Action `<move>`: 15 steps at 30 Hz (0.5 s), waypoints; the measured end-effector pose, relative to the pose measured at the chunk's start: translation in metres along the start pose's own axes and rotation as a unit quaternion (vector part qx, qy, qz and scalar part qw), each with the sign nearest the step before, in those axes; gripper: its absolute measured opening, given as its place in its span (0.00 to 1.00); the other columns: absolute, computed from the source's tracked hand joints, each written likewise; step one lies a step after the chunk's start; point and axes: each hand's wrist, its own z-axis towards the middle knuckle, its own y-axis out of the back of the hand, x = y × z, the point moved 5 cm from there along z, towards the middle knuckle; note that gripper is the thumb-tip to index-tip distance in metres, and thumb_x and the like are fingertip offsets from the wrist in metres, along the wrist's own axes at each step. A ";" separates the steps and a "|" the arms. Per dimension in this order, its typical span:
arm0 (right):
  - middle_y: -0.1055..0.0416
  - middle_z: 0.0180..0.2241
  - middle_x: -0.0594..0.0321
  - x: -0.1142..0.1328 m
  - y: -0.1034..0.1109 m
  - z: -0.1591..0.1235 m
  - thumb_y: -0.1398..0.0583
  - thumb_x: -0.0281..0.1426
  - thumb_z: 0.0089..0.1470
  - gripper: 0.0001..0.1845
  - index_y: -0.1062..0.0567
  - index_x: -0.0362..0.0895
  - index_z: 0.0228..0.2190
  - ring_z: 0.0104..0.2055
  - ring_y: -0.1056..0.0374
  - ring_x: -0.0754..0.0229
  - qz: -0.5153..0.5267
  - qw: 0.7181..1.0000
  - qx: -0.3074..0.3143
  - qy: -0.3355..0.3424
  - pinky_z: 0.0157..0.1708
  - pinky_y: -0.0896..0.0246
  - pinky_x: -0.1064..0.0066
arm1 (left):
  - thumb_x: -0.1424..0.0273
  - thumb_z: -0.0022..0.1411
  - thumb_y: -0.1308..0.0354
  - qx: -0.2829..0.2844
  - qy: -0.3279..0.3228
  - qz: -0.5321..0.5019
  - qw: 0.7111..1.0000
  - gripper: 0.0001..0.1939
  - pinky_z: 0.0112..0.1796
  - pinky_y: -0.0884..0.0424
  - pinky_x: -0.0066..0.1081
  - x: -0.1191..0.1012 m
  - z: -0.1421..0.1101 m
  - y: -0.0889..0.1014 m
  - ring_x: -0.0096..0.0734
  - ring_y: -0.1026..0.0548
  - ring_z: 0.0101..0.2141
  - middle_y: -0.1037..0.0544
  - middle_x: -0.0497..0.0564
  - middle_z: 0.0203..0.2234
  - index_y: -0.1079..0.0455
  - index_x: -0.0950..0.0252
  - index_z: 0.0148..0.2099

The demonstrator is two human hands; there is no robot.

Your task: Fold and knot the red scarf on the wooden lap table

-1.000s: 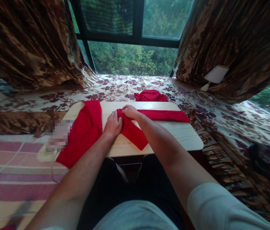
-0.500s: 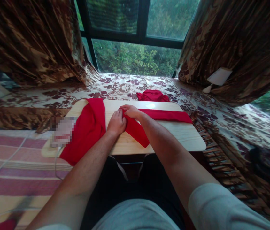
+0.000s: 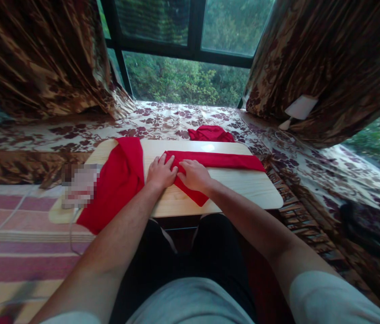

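Observation:
A long red cloth strip lies folded across a small light wooden table in front of me. My left hand rests flat at the cloth's left end, fingers spread. My right hand lies flat on the folded part beside it, pressing it onto the table. Neither hand grips anything. A second red cloth drapes over the table's left side and hangs off its front edge.
A crumpled red cloth lies behind the table on a floral spread. A blurred-out object sits at the table's left end. Patterned curtains frame a window. A striped blanket lies at left.
My right hand has moved from pinching the fold at the cloth's top edge down onto the cloth, now flat. My left hand has spread open beside it.

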 end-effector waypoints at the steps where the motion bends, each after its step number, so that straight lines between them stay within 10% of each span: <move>1: 0.37 0.64 0.48 -0.002 -0.003 -0.012 0.45 0.42 0.65 0.29 0.32 0.42 0.62 0.65 0.41 0.47 -0.004 1.000 0.007 0.004 0.64 0.48 0.55 | 0.53 0.69 0.55 -0.002 0.001 0.000 1.000 0.33 0.65 0.46 0.50 0.000 0.000 -0.001 0.55 0.45 0.68 0.44 0.53 0.71 0.42 0.56 0.72; 7: 0.54 0.72 0.53 -0.020 -0.025 -0.047 0.47 0.49 0.65 0.35 0.41 0.49 0.68 0.74 0.58 0.46 0.045 0.995 0.081 0.036 0.69 0.64 0.46 | 0.52 0.67 0.52 -0.022 -0.012 -0.013 1.000 0.35 0.64 0.46 0.56 -0.002 -0.002 -0.001 0.59 0.46 0.68 0.43 0.59 0.70 0.38 0.62 0.70; 11: 0.37 0.66 0.54 -0.042 -0.013 -0.040 0.44 0.43 0.64 0.27 0.29 0.48 0.61 0.68 0.43 0.53 0.130 0.991 0.009 0.029 0.67 0.51 0.58 | 0.55 0.67 0.51 -0.048 -0.064 -0.018 0.997 0.34 0.64 0.52 0.62 -0.008 -0.006 0.006 0.55 0.50 0.70 0.46 0.57 0.71 0.40 0.60 0.71; 15: 0.21 0.47 0.56 -0.105 0.011 -0.033 0.43 0.35 0.63 0.16 0.20 0.43 0.47 0.49 0.26 0.58 0.137 0.973 -0.113 -0.148 0.53 0.37 0.68 | 0.57 0.69 0.54 -0.036 -0.138 -0.015 0.990 0.33 0.66 0.59 0.60 -0.016 -0.009 0.007 0.47 0.52 0.71 0.44 0.53 0.71 0.45 0.57 0.73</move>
